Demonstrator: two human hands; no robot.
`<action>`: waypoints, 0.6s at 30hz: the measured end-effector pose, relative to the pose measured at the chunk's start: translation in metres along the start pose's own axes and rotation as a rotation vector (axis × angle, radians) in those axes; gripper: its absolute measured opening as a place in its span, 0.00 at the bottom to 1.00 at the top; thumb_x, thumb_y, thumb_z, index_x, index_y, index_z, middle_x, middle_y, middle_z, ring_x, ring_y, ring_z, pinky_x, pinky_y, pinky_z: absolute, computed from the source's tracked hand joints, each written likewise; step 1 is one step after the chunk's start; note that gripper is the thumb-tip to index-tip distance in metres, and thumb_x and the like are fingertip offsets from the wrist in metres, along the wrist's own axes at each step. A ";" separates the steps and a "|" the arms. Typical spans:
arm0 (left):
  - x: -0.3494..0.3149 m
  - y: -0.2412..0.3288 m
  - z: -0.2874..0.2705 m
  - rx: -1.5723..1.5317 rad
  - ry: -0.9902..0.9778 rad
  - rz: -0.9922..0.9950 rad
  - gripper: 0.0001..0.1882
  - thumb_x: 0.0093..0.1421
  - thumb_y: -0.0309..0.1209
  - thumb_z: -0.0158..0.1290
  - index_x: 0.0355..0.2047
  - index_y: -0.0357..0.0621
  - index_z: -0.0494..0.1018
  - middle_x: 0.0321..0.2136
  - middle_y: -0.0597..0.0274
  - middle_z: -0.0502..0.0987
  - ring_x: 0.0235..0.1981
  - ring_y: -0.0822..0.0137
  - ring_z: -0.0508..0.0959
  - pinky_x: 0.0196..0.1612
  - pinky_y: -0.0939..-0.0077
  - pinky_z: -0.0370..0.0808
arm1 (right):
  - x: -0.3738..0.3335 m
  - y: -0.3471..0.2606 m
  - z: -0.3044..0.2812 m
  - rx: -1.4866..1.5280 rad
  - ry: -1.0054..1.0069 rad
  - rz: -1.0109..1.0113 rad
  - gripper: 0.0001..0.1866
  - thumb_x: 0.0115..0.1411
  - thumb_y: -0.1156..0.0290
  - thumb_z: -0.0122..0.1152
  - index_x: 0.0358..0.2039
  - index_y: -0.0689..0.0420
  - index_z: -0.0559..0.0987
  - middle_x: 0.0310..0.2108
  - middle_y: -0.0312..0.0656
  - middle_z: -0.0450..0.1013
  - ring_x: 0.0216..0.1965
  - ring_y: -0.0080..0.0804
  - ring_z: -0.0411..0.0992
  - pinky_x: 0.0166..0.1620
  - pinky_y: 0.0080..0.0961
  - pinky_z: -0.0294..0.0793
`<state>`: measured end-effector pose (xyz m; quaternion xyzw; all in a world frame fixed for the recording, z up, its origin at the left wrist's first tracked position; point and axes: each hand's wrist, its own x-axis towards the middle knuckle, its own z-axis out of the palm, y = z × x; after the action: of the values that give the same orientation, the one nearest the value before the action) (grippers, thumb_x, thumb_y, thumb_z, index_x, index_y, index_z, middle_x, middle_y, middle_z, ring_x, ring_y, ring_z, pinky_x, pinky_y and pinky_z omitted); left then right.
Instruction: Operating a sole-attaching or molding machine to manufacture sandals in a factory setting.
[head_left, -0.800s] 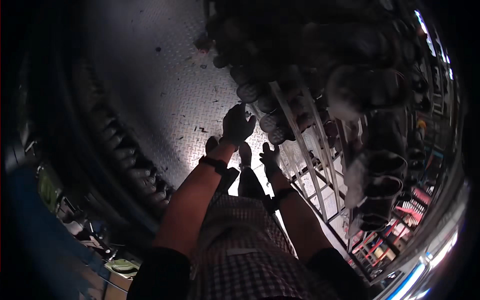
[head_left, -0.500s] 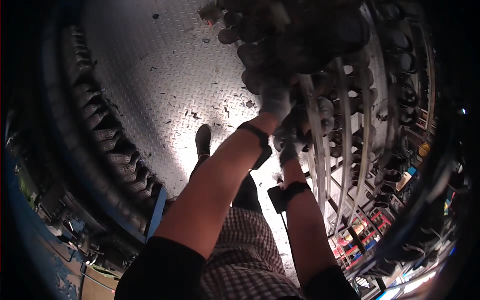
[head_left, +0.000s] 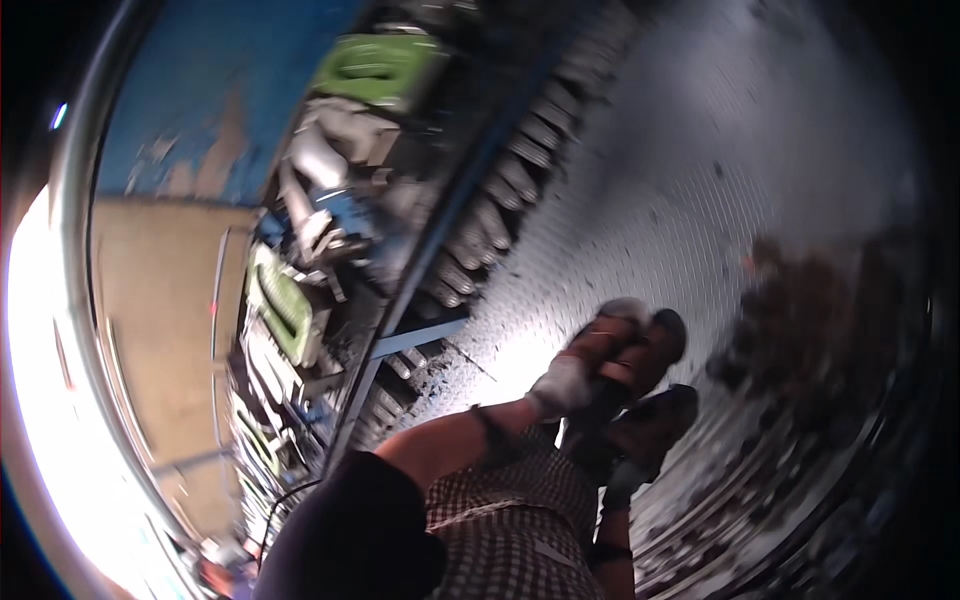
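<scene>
Several dark, brownish shoes are bunched together in front of my checked apron, smeared by motion. My left hand, in a grey glove, is closed on the pair on the left side of the bunch. Lower and to the right, my right hand, also gloved, grips another dark shoe. The fingers of both hands are partly hidden behind the shoes. A dark strap circles each forearm.
A row of shoes with soles outward lines a dark rail to the left. Beyond it stand green-topped machine parts and a tan panel. Patterned metal floor lies ahead. Blurred racks of shoes fill the right.
My view has swung left, away from the shoe racks. Both hands have left the rack and drawn in close to my body, with shoes now in them.
</scene>
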<state>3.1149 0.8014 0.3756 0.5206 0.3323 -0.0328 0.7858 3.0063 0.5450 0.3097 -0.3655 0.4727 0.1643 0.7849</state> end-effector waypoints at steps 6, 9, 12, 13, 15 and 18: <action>-0.088 0.211 -0.202 0.762 0.745 0.571 0.27 0.65 0.37 0.58 0.61 0.39 0.69 0.54 0.47 0.76 0.57 0.57 0.76 0.56 0.67 0.74 | 0.005 0.051 0.275 -0.206 -0.583 0.148 0.28 0.72 0.53 0.45 0.66 0.57 0.68 0.63 0.45 0.68 0.64 0.39 0.67 0.65 0.45 0.69; -0.094 0.275 -0.260 0.717 1.118 0.418 0.25 0.66 0.41 0.53 0.58 0.40 0.72 0.49 0.40 0.78 0.55 0.50 0.78 0.53 0.60 0.75 | 0.007 0.084 0.404 -0.744 -0.901 -0.294 0.30 0.65 0.62 0.57 0.66 0.57 0.68 0.64 0.45 0.68 0.64 0.39 0.68 0.66 0.38 0.67; -0.032 0.322 -0.316 0.657 1.259 0.203 0.26 0.66 0.52 0.48 0.48 0.42 0.77 0.37 0.40 0.81 0.42 0.43 0.81 0.45 0.52 0.76 | 0.017 0.103 0.570 -0.994 -1.131 -0.527 0.27 0.73 0.60 0.47 0.68 0.58 0.65 0.69 0.43 0.62 0.70 0.35 0.59 0.72 0.40 0.58; -0.022 0.334 -0.333 0.629 1.319 0.325 0.25 0.66 0.52 0.48 0.45 0.42 0.78 0.35 0.41 0.81 0.38 0.42 0.81 0.42 0.50 0.76 | -0.007 0.121 0.618 -1.115 -1.208 -0.702 0.27 0.71 0.64 0.51 0.68 0.59 0.65 0.67 0.43 0.65 0.68 0.34 0.62 0.71 0.37 0.60; 0.007 0.352 -0.365 0.500 1.206 0.237 0.25 0.66 0.51 0.48 0.39 0.40 0.78 0.28 0.42 0.80 0.29 0.41 0.80 0.36 0.46 0.74 | -0.046 0.135 0.709 -1.231 -1.352 -0.848 0.30 0.67 0.70 0.60 0.68 0.59 0.65 0.59 0.40 0.71 0.58 0.31 0.69 0.62 0.31 0.68; 0.004 0.386 -0.388 0.215 0.945 -0.020 0.28 0.63 0.52 0.52 0.44 0.36 0.78 0.40 0.36 0.80 0.44 0.42 0.81 0.48 0.51 0.74 | -0.114 0.159 0.770 -1.455 -1.177 -0.392 0.34 0.65 0.67 0.66 0.68 0.56 0.65 0.45 0.32 0.74 0.39 0.21 0.72 0.41 0.21 0.73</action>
<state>3.0819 1.3044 0.5888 0.5536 0.6526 0.1654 0.4902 3.3321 1.2243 0.5613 -0.6953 -0.2854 0.4409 0.4906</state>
